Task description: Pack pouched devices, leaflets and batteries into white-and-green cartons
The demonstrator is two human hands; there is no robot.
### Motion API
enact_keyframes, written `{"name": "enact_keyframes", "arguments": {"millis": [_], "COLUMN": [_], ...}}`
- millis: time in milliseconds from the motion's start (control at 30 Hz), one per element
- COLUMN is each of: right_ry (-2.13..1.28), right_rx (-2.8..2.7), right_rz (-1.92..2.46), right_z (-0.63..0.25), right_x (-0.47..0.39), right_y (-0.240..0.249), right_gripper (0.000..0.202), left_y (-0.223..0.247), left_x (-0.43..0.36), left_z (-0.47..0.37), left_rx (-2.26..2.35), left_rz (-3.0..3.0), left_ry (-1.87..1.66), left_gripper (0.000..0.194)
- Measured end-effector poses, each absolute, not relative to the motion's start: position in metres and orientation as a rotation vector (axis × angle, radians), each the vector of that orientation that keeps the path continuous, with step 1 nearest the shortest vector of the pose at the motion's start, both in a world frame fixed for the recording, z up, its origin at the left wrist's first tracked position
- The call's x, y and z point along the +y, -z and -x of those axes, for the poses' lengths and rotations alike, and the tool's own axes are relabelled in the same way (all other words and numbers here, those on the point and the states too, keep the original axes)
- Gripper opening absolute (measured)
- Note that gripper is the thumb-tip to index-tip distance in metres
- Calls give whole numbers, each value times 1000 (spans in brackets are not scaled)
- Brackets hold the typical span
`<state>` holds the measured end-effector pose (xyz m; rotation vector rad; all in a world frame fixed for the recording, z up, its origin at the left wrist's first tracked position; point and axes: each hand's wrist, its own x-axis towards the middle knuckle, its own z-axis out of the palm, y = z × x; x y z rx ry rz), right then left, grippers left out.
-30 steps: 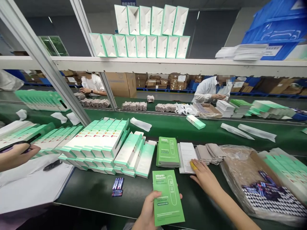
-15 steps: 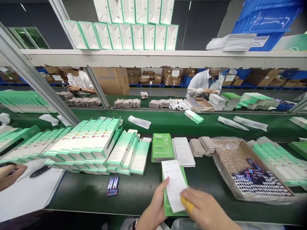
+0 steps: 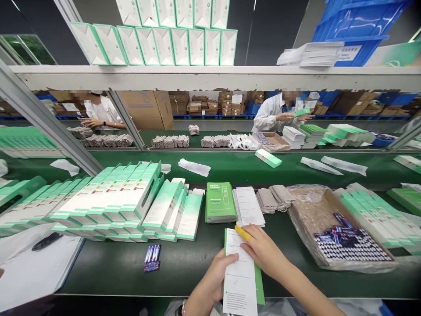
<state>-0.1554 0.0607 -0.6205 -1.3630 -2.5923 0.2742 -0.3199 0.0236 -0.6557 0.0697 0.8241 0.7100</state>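
My left hand (image 3: 219, 273) grips a green booklet (image 3: 259, 285) and a white printed leaflet (image 3: 240, 274) lying on top of it, thumb pressed on the leaflet. My right hand (image 3: 263, 248), with a yellow cover on one finger, pinches the leaflet near its upper right side. The leaflet hangs past the booklet's lower end. Just beyond my hands lie a stack of green booklets (image 3: 221, 202) and a stack of white leaflets (image 3: 248, 206).
Several batteries (image 3: 152, 258) lie on the green bench to the left. Green-and-white boxes (image 3: 115, 193) are piled behind them. At right a carton of batteries (image 3: 348, 241) stands near folded grey pouches (image 3: 274, 198). Across the belt (image 3: 230, 164), a co-worker (image 3: 272, 112) holds a box.
The leaflet now reaches lower and looks unfolded. My right hand has moved from its lower part to its upper end. A hand at the left edge has mostly withdrawn.
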Motion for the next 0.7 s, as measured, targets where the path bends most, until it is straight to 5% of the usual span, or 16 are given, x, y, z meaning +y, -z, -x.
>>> {"name": "enact_keyframes", "arguments": {"millis": [133, 333, 700], "right_ry": [-322, -26, -240], "right_rx": [-2605, -2177, -2086], "right_rz": [1366, 2078, 2366], "right_z": [131, 23, -26], "right_x": [78, 154, 175], "right_y": [623, 619, 631], "right_gripper": [33, 45, 43], "left_y": [655, 657, 680], "left_x": [27, 24, 5], "left_z": [323, 336, 343], "left_rx": [831, 829, 675], "left_rz": [-48, 51, 137], "left_ry": [-690, -643, -594], "left_gripper": [39, 41, 48]}}
